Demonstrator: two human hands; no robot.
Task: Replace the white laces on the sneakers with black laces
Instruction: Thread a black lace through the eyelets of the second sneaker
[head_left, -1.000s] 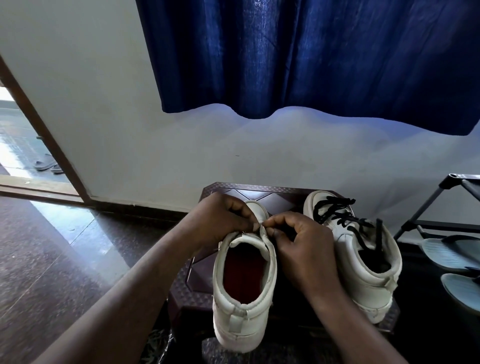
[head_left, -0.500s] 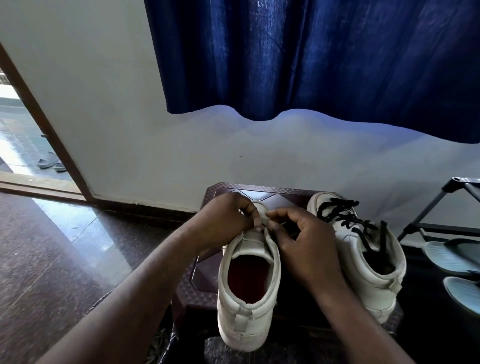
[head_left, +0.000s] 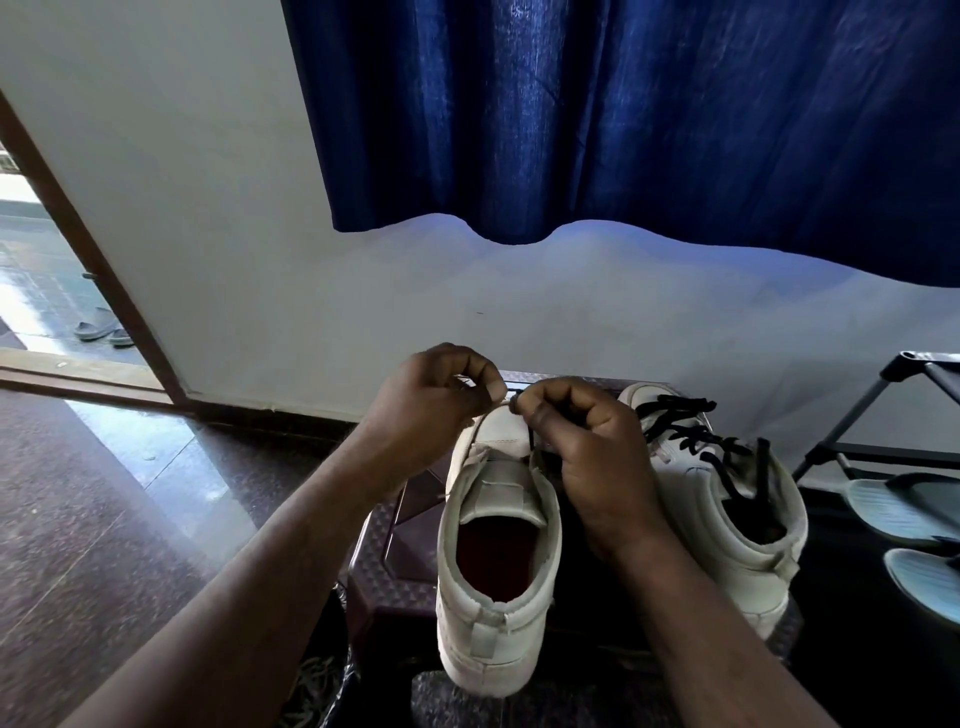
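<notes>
Black lace (head_left: 532, 439), pinched in the curled left hand (head_left: 431, 400) and the curled right hand (head_left: 587, 441), spans the toe end of the unlaced sneaker (head_left: 498, 470) at lower centre, indicating first-row threading, which next calls for evening both ends and crossing them upward.

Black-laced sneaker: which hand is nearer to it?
Right. The right hand sits just beside the black-laced sneaker, pinching a black lace. The left hand is across the unlaced sneaker, left of its toe.

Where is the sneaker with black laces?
Head view, right side: the black-laced sneaker stands beside the right hand, between the other sneaker and the shoe rack.
</notes>
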